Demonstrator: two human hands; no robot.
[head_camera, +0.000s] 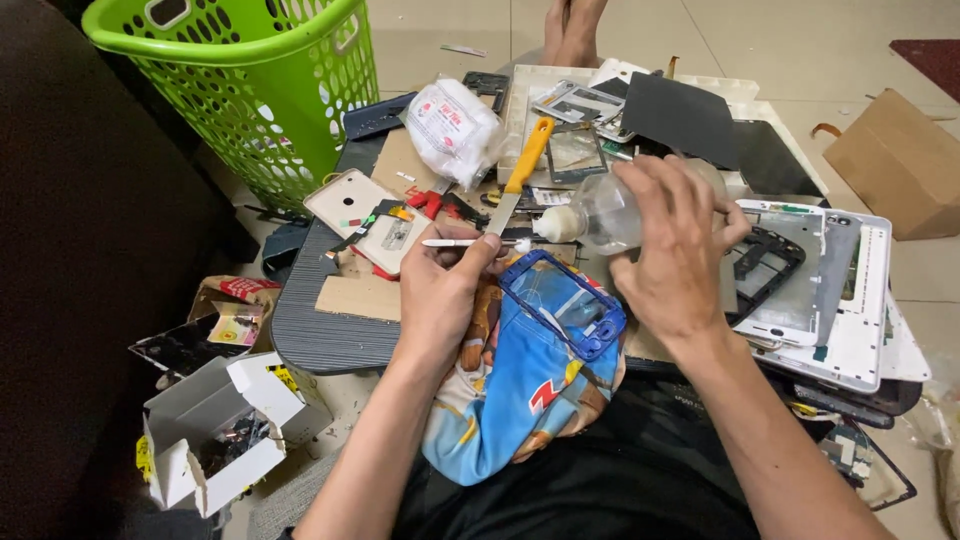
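My left hand (440, 290) pinches a white cotton swab (475, 242) held level, its tip pointing right. My right hand (675, 255) grips a clear plastic squeeze bottle (605, 212) tipped sideways, its white nozzle almost touching the swab's tip. Just below, between both hands, a blue phone frame (565, 302) rests on a blue and orange cloth (510, 390) over my lap.
A yellow-handled scraper (520, 170), a bag of cotton (455, 128) and phone parts litter a low board (320, 330). White tablet frames (840, 290) lie at right, a green basket (265, 80) at back left, an open white box (215, 430) at left, a cardboard box (900, 160) far right.
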